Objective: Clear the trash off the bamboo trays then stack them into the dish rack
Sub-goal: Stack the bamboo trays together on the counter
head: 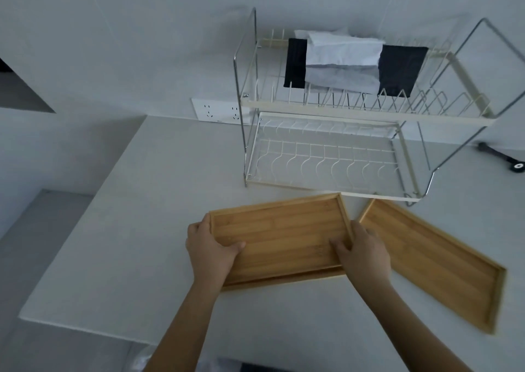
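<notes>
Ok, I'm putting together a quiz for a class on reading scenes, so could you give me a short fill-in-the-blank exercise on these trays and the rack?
1. Both hands, left hand and right hand, hold the nearer rectangular bamboo tray by its two ____ ends.
2. The second bamboo tray lies to the ____ of the held one.
3. Black and white cloths lie on the ____ tier of the two-tier wire dish rack.

Missing words: short; right; upper

two bamboo trays [281,241] – one dish rack [335,110]

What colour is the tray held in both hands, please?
Golden-brown bamboo tray, striped grain; head view.
</notes>
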